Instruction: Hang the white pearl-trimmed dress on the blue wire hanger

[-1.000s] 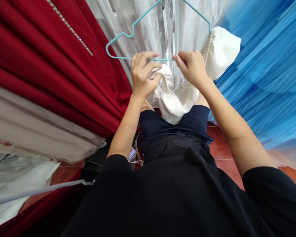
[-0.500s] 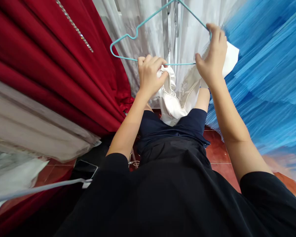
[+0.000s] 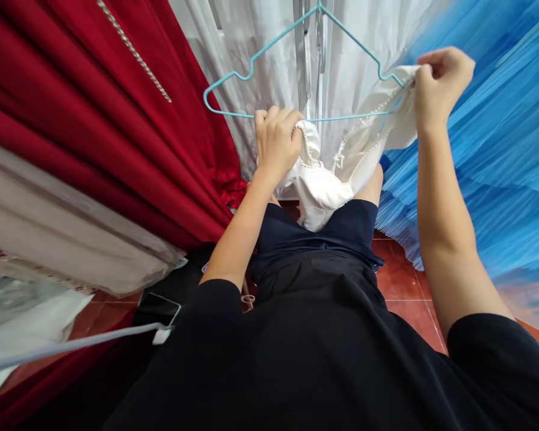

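Note:
A light-blue clothes hanger [image 3: 278, 29] hangs in front of me, its hook cut off by the top edge. Below its bottom bar droops a white dress [image 3: 326, 190] with pearl-beaded edging, reaching down to my lap. My left hand [image 3: 276, 134] is closed over the bottom bar and a gathered part of the dress beside it. At the hanger's right end, my right hand [image 3: 442, 84] pinches the dress's other shoulder part and pulls it outward. That stretch of fabric lies around the hanger's right tip. The fingertips of my left hand are partly hidden.
Red drapery [image 3: 179, 143] with a beaded strip hangs at left, above a pale sheer cloth [image 3: 72, 221]. Blue tulle [image 3: 503, 167] fills the right side. White curtains [image 3: 260, 54] and metal poles stand behind the hanger. A white strap [image 3: 85, 342] crosses the lower left, above red floor tiles [image 3: 399, 269].
My right hand has left the hanger's right corner and moved right, drawing the dress's shoulder part out over the hanger's end. My left hand has stayed on the bottom bar.

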